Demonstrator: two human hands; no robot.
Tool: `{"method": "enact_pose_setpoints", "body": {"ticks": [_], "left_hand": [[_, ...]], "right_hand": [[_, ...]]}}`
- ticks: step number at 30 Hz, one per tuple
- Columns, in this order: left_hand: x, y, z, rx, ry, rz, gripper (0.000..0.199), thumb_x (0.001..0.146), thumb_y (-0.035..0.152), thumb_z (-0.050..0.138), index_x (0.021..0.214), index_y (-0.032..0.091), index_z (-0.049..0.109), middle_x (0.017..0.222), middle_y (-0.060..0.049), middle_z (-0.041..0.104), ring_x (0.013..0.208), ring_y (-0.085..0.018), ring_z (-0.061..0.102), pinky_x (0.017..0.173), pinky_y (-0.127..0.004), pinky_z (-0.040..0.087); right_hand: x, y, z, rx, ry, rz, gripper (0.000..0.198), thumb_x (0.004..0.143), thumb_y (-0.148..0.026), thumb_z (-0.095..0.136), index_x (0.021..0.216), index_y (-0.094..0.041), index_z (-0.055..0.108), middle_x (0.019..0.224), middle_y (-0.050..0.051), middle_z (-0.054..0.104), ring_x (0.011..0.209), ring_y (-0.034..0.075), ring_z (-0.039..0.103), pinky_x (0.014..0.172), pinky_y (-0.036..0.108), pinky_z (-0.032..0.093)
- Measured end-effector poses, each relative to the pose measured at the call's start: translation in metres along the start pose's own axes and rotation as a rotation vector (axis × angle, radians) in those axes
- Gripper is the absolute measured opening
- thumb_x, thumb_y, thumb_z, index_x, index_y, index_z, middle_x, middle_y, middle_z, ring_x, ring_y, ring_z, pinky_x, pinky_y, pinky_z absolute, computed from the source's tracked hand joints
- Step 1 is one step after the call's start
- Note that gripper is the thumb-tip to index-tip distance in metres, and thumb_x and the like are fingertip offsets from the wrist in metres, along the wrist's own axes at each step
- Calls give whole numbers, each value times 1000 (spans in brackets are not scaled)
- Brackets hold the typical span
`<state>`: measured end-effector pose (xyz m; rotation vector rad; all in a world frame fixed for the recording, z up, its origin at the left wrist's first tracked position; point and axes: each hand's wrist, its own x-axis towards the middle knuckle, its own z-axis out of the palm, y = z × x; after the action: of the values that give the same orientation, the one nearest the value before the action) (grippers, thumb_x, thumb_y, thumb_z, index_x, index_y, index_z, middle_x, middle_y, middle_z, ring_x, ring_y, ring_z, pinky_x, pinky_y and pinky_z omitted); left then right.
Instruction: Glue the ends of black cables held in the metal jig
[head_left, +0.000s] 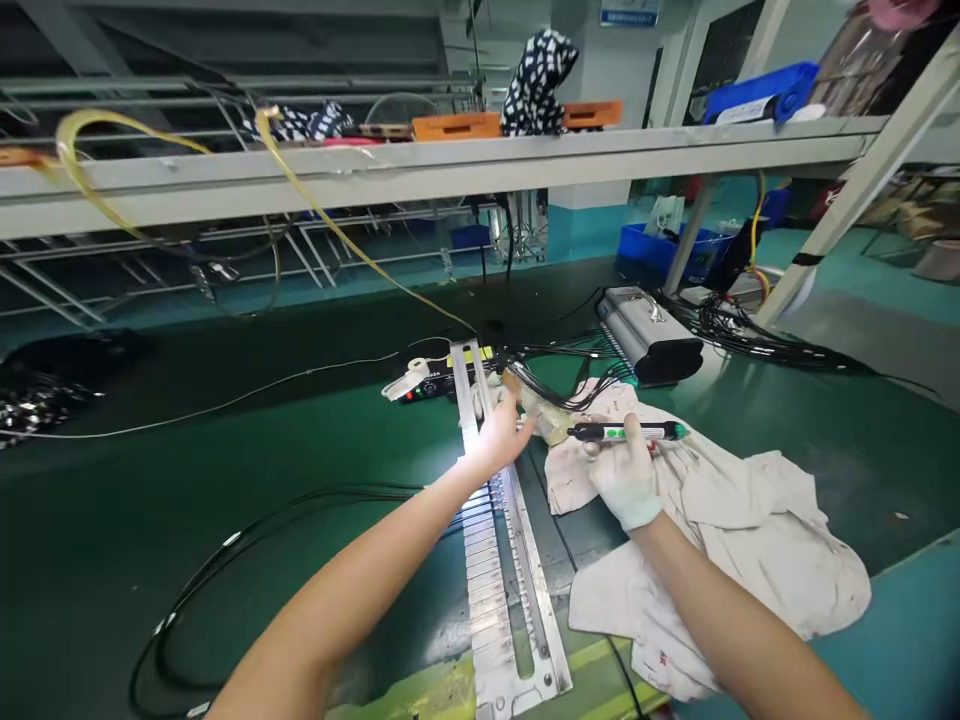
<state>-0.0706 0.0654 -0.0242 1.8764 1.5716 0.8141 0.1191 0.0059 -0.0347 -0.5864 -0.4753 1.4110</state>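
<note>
My right hand (626,472), in a white glove, grips a black pen-shaped tool (631,431) with a green tip, held level above a crumpled pale cloth (735,540). My left hand (504,435) is over the far half of a long slotted metal rack (491,600), its fingers curled together; what they pinch, if anything, I cannot make out. Thin black cables (551,392) run just beyond the left fingers. Several cables with blue ends lie in the rack's slots under the left wrist. A black device (435,383) with a white cord sits left of the rack's far end.
A silver-grey case (649,335) with a handle stands at the back right, beside bundled black cables (750,335). Looped black cable (176,610) lies on the green table at left. A white shelf beam (420,170) crosses above, with a yellow tube (337,230) hanging down.
</note>
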Motion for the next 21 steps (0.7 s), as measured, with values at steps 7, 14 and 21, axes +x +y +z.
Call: {"method": "enact_pose_setpoints", "body": {"ticks": [7,14,21], "left_hand": [[44,26,40,-293,-40,-296,37,95,35,61,126,16,56,126,-10,60,107,-23,63,89,-44,56],[-17,38,-17,-547,-221,-461,43,94,25,58,134,16,47,116,-10,62,95,-20,65,81,-38,57],[-172,14,-97,-367,-334,-172,79,77,18,60,147,32,28,134,-8,49,114,-26,57,98,-42,49]], "right_hand": [[-1,-12,-3,85,-8,81,36,80,-53,70,92,-19,67,82,1,71,56,10,59,47,21,50],[-4,-28,-2,123,-61,135,34,84,-54,66,91,-22,67,94,3,70,58,9,55,54,23,52],[-10,-43,4,63,-117,71,38,89,-60,56,90,-24,69,99,2,71,57,7,54,55,21,51]]}}
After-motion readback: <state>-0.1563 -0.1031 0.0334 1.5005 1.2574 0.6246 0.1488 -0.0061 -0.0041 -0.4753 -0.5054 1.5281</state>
